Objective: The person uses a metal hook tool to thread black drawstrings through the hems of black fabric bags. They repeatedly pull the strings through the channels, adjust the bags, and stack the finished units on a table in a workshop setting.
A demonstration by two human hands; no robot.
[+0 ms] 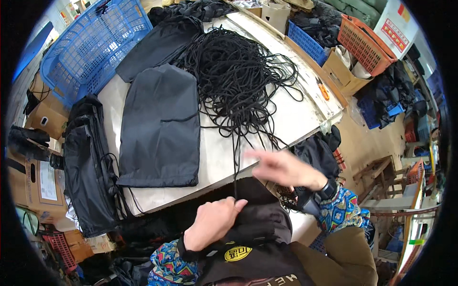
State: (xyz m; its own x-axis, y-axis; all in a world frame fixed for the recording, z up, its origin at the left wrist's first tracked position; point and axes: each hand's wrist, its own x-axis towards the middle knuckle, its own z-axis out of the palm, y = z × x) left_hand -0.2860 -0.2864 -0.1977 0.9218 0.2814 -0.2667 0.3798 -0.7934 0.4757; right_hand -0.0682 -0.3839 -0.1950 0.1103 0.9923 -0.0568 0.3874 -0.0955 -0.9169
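Note:
My left hand [214,221] is closed in a fist in front of the table's near edge, its thumb uppermost. It grips a black cord [235,167] that runs down taut from a large tangled heap of black cord [234,71]. To the right of that strand, my right hand [286,168] is blurred by motion, its fingers stretched out and apart with nothing visible in them. Left of the heap, a flat black drawstring bag [160,128] lies on the white table [214,164], a cord end across it. Another black fabric piece [162,45] lies behind it.
A blue plastic basket [95,52] stands at the far left. Stacked black bags [88,167] hang over the table's left edge. Orange-handled scissors [324,89] lie on the right side. Beyond are an orange basket [365,45], a cardboard box [344,76] and a wooden stool [377,174].

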